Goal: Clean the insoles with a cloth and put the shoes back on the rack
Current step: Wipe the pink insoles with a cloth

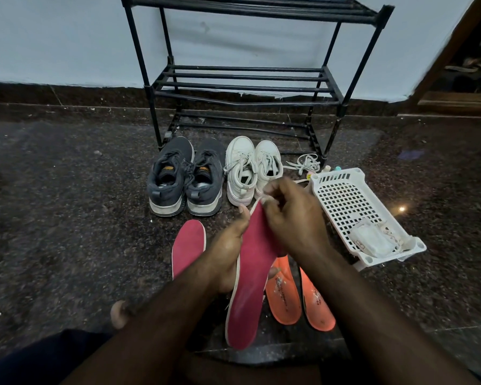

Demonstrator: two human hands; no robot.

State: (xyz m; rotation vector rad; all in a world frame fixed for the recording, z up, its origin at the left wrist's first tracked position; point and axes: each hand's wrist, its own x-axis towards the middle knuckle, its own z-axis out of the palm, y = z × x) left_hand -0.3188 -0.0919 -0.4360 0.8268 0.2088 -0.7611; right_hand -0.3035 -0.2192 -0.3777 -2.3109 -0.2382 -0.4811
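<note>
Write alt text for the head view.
Two hands hold a pink insole above a dark floor: left hand beneath, right hand pinching its toe end. Behind stand grey shoes, white shoes and a black rack.

Pink insole [249, 276], white-edged, held tilted off floor, toe end up. Second pink insole [188, 245] flat on floor at left. Two orange insoles [285, 294] flat at right. Grey shoes [185, 177] and white shoes [250, 170] paired, toes toward empty black rack [247, 84].
</note>
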